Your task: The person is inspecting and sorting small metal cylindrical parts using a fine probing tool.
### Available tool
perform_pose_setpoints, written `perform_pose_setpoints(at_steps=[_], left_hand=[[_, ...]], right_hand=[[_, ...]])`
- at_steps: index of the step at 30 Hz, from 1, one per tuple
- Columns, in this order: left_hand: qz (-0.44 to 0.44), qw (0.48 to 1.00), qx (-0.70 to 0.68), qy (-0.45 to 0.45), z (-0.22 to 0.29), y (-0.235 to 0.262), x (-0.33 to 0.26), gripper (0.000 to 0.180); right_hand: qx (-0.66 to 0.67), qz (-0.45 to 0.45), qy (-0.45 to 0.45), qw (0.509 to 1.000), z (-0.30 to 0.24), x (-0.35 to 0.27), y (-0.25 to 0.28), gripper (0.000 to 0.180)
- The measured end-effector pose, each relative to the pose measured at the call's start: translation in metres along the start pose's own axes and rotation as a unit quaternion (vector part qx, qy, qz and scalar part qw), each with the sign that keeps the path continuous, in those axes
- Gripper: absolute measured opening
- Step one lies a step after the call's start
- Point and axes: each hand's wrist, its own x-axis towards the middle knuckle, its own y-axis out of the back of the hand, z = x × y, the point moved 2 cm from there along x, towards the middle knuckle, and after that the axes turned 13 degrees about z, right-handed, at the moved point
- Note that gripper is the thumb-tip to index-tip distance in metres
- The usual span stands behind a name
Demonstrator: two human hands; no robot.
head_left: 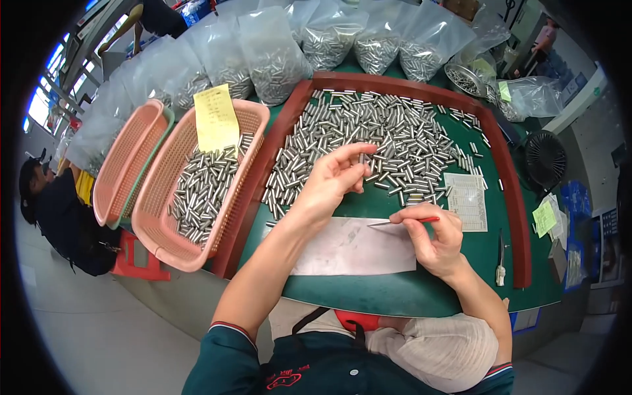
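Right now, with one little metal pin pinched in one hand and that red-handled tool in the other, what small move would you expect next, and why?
Probably bring the two hands together. The left hand pinches one small metal pin above the pile of pins, while the right hand holds the red-handled tool, its tip pointing left over the white sheet. Pin and tip are apart.

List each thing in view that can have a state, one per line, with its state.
Left hand: pinching one small metal cylinder
Right hand: gripping a red-handled tool
Pink basket: partly filled with cylinders
Nested baskets: tilted, apparently empty
Plastic bags: holding cylinders
Green tray: strewn with loose cylinders
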Motion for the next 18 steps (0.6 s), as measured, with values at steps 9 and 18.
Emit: perform_pose_setpoints(at_steps=[9,18], left_hand=[[-0.013,0.996,-0.066,0.054,-0.007,0.003,-0.001,0.034],[0.347,0.776,0.296,-0.436,0.05,0.021,-0.016,0.035]], right_hand=[[0.016,0.028,0.028,0.999,0.008,0.004,-0.001,0.011],[0.018,0.03,0.039,0.999,0.008,0.002,-0.002,0.01]])
